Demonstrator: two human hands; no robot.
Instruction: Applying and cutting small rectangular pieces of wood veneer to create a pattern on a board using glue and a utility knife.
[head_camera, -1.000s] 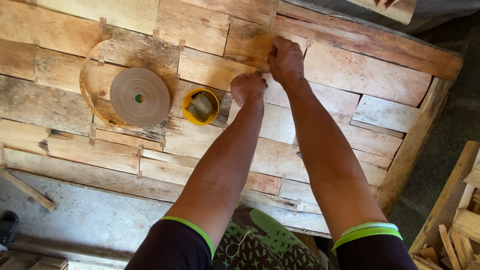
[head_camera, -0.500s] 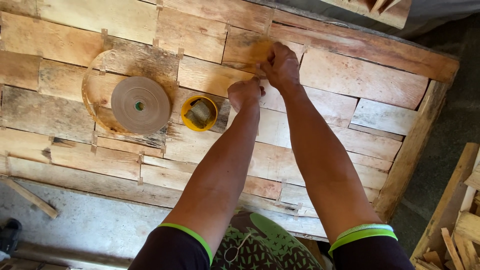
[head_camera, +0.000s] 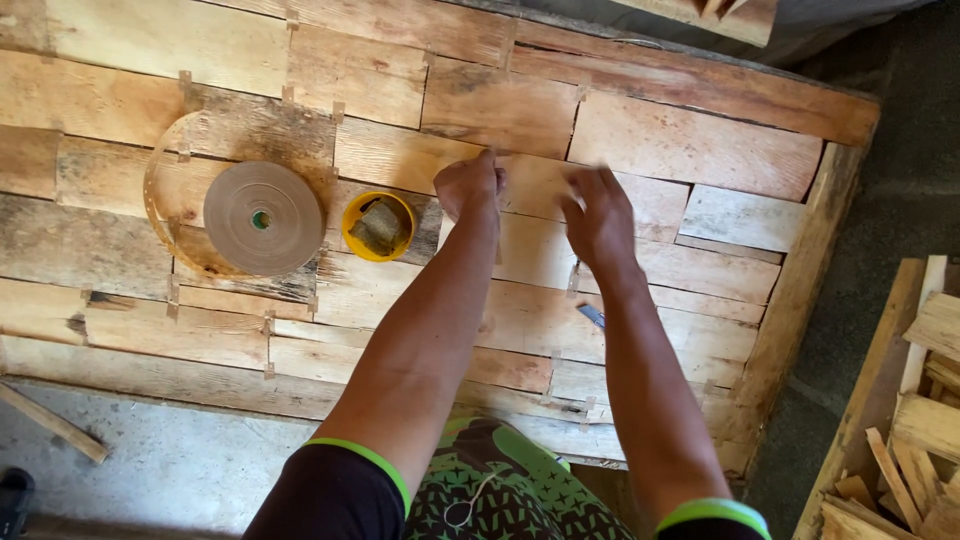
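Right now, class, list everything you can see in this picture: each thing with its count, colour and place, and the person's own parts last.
Veneer sheets: many, pale brown, laid edge to edge across the table.
Tape roll: one, brown, left of the bowl.
Bowl: one, yellow, holds a dull sponge-like lump, beside the left hand.
Small blade: one, bluish, by the right forearm.
Wood offcuts: a pile, light, lower right.
Left hand: one, fingers curled, on the veneer.
Right hand: one, blurred, on the veneer.
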